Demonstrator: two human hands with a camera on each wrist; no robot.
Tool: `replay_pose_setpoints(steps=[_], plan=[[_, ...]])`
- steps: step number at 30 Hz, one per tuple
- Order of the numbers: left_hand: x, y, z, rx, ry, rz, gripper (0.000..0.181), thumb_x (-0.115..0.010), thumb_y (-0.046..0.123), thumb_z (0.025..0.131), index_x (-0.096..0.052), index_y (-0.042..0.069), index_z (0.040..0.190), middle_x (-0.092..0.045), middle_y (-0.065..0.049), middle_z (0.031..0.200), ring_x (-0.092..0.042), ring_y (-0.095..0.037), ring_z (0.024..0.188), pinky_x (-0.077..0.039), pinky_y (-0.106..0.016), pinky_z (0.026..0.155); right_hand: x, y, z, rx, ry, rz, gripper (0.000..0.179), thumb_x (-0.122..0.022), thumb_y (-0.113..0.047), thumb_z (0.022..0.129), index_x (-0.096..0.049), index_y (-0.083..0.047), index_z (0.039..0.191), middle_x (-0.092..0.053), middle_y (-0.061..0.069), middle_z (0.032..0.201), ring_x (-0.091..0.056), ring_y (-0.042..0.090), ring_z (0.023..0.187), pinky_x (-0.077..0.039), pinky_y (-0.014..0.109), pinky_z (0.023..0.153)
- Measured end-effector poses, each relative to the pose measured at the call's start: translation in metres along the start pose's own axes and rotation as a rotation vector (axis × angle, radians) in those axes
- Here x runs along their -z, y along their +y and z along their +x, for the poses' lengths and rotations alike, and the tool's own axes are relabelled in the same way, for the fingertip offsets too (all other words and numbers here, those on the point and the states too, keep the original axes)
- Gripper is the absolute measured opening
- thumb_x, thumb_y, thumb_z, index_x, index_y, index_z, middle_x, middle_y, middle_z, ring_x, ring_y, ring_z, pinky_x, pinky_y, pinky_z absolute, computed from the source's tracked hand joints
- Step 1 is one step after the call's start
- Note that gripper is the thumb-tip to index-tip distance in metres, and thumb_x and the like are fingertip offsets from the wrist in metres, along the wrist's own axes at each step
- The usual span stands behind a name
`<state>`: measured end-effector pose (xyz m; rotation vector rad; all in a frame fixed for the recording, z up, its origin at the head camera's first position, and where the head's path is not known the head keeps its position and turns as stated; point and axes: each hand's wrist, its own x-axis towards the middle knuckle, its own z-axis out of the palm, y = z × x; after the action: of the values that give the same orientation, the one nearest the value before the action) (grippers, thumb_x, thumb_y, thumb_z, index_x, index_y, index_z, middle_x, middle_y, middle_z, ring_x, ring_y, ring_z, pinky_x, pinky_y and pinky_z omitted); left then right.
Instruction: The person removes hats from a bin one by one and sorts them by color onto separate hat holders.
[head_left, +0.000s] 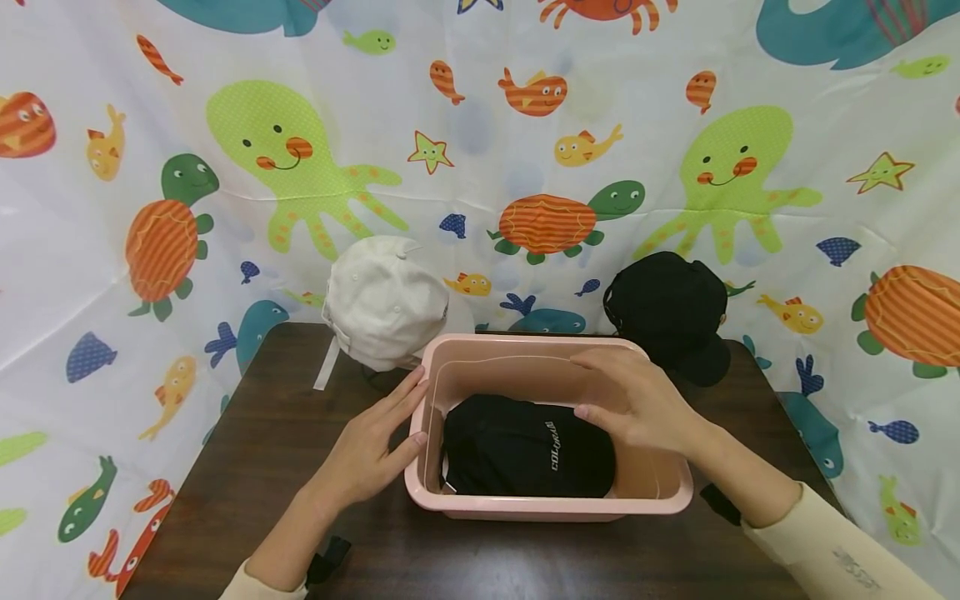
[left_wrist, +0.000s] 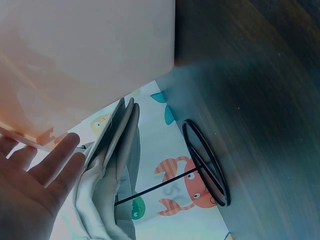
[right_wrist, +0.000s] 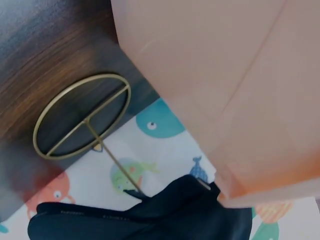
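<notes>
A pink plastic bin [head_left: 547, 504] stands on the dark table, with a black cap [head_left: 498, 450] lettered "COLORADO" inside it. My left hand [head_left: 367, 454] rests against the bin's left rim, its fingers fairly straight; the left wrist view also shows these fingers [left_wrist: 62, 157] beside the rim. Over the bin's right part, my right hand [head_left: 637, 400] reaches in from the side with fingers extended and thumb apart. Its thumb overlaps the black cap in the head view, and nothing is held in it. The right wrist view does not show this hand.
A white cap [head_left: 386, 304] sits behind the bin on the left, on a black wire stand [left_wrist: 205, 165]. Behind on the right, another black cap [head_left: 663, 308] hangs on a gold-coloured wire stand [right_wrist: 82, 120]. A sea-animal printed curtain [head_left: 480, 175] closes off the table's back and sides.
</notes>
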<state>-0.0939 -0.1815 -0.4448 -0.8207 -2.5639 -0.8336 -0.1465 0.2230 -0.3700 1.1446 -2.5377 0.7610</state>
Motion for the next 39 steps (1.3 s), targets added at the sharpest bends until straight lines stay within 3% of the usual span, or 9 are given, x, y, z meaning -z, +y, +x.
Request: replay_pose_setpoints(steps=[12, 19, 27, 39], plan=[[-0.001, -0.001, -0.002, 0.005, -0.004, -0.006, 0.065, -0.064, 0.026, 0.099, -0.046, 0.010, 0.159, -0.033, -0.001, 0.170, -0.043, -0.024, 0.149, -0.044, -0.047, 0.113, -0.018, -0.011, 0.007, -0.004, -0.093, -0.012, 0.063, -0.083, -0.034, 0.087, -0.063, -0.009, 0.141, -0.065, 0.008, 0.141, -0.057, 0.033, 0.134, -0.041, 0.064, 0.110], [0.000, -0.001, -0.001, 0.001, -0.003, -0.018, 0.065, -0.064, 0.025, 0.099, -0.045, 0.009, 0.159, -0.033, -0.002, 0.170, -0.042, -0.024, 0.150, -0.038, -0.036, 0.118, -0.021, -0.017, 0.014, -0.037, -0.145, -0.006, 0.065, -0.083, -0.039, 0.087, -0.063, -0.010, 0.142, -0.063, 0.007, 0.143, -0.055, 0.032, 0.135, -0.040, 0.063, 0.112], [0.001, 0.000, 0.000, 0.011, -0.017, -0.021, 0.066, -0.064, 0.026, 0.100, -0.044, 0.010, 0.160, -0.031, -0.001, 0.171, -0.041, -0.024, 0.151, -0.043, -0.047, 0.114, -0.027, -0.021, 0.023, -0.053, -0.200, 0.016, 0.069, -0.086, -0.044, 0.084, -0.062, -0.014, 0.142, -0.063, 0.003, 0.143, -0.057, 0.026, 0.134, -0.045, 0.060, 0.109], [0.000, -0.001, 0.000, 0.001, -0.010, -0.037, 0.065, -0.064, 0.025, 0.100, -0.044, 0.008, 0.160, -0.031, -0.002, 0.171, -0.041, -0.024, 0.151, -0.031, -0.027, 0.121, -0.044, -0.022, 0.026, -0.139, -0.326, 0.108, 0.072, -0.086, -0.047, 0.084, -0.062, -0.014, 0.143, -0.062, 0.002, 0.144, -0.060, 0.023, 0.128, -0.049, 0.054, 0.108]])
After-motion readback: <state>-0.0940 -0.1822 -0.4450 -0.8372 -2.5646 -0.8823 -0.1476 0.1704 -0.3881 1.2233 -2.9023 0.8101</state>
